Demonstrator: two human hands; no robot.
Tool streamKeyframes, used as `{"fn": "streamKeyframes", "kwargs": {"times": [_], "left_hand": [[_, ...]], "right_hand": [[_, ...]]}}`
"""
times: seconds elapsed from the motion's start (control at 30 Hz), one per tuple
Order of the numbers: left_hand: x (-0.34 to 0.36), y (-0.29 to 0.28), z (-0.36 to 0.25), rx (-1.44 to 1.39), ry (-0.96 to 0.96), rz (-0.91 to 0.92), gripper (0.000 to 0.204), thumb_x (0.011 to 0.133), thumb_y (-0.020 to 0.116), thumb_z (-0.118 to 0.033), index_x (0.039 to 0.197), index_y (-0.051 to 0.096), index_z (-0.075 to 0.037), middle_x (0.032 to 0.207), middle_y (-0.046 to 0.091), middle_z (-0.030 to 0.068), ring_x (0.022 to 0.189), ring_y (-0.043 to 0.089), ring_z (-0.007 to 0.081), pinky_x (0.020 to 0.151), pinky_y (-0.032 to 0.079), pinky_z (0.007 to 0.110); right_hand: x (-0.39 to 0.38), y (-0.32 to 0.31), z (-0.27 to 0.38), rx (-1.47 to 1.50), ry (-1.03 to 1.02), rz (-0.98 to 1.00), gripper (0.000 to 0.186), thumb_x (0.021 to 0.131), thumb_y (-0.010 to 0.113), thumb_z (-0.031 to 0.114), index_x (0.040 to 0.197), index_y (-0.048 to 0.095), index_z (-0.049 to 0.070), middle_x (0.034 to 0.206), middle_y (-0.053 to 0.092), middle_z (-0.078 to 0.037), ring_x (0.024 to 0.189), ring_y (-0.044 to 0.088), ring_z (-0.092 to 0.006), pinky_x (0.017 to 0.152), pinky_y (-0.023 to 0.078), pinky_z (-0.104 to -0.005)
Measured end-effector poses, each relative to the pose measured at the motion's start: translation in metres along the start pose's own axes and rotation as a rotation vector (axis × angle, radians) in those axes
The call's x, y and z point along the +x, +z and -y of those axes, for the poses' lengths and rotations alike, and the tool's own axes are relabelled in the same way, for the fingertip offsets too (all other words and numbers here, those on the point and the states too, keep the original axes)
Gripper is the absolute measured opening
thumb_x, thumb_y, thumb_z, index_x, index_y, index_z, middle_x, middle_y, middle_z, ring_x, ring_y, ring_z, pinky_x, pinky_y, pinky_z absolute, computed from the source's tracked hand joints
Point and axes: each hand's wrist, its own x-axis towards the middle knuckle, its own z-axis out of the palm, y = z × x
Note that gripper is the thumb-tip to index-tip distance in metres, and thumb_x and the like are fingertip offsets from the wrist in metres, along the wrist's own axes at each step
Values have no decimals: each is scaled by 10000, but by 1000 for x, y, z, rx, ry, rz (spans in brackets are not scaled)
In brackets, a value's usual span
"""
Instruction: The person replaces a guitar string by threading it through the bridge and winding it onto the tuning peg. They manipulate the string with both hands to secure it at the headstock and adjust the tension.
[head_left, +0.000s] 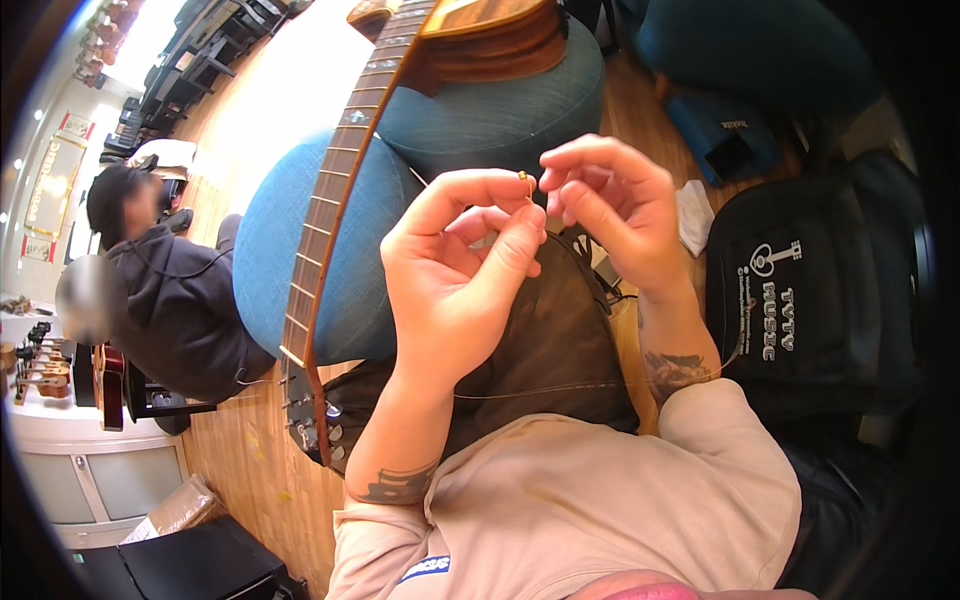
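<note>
My left hand (455,265) pinches the small brass ball end (524,176) of a thin guitar string between thumb and forefinger. My right hand (610,205) is right beside it, fingertips closed on the same string end. The thin string (560,386) runs on across my lap toward my right forearm. An acoustic guitar lies in front of me, its neck (335,190) running down to the headstock (315,420) by my left elbow, its body (495,35) resting on a teal cushion.
Two round teal cushions (270,250) support the guitar. A black gig bag (810,290) lies at my right. A person in a dark hoodie (170,290) sits at the left. A white cabinet (90,470) with small instruments stands further left, on a wooden floor (240,470).
</note>
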Motion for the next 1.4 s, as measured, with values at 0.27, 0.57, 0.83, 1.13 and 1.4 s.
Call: {"fn": "streamKeyframes", "kwargs": {"times": [0.27,0.57,0.83,1.13,1.4], "left_hand": [[22,-54,-94,-63,186,-65,192,1040,605,-60,1226,593,-13,1094,678,135,827,695,183,587,545,278],[-6,-86,-182,-66,433,-272,229,1016,642,-64,1233,616,6,959,715,100,738,714,120,534,593,246],[-69,-119,-216,434,545,-327,205,976,685,-35,1168,662,35,907,670,65,641,598,97,477,506,218],[-107,-105,-323,890,960,-341,211,945,721,-14,1151,702,23,1003,721,58,605,549,41,459,392,174],[-57,-66,-268,1005,778,8,195,866,797,69,1042,741,7,973,716,32,663,533,2,515,367,150]], "right_hand": [[-69,12,-53,-827,-172,283,277,819,773,11,1085,701,32,1014,680,-120,946,666,-306,819,536,-388],[-85,-63,-61,-1043,30,347,396,839,779,165,1194,677,22,1177,608,-146,1143,583,-350,1006,452,-433],[-79,-164,-64,-1249,162,556,332,792,760,95,1104,680,16,1103,640,-172,1045,640,-378,905,526,-431],[-29,-151,11,-1574,-17,538,217,816,684,11,1033,677,4,997,635,-195,897,639,-415,799,530,-489],[35,112,106,-228,-554,418,253,874,682,-88,1123,703,-48,997,688,-128,824,659,-128,660,521,-238]]}}
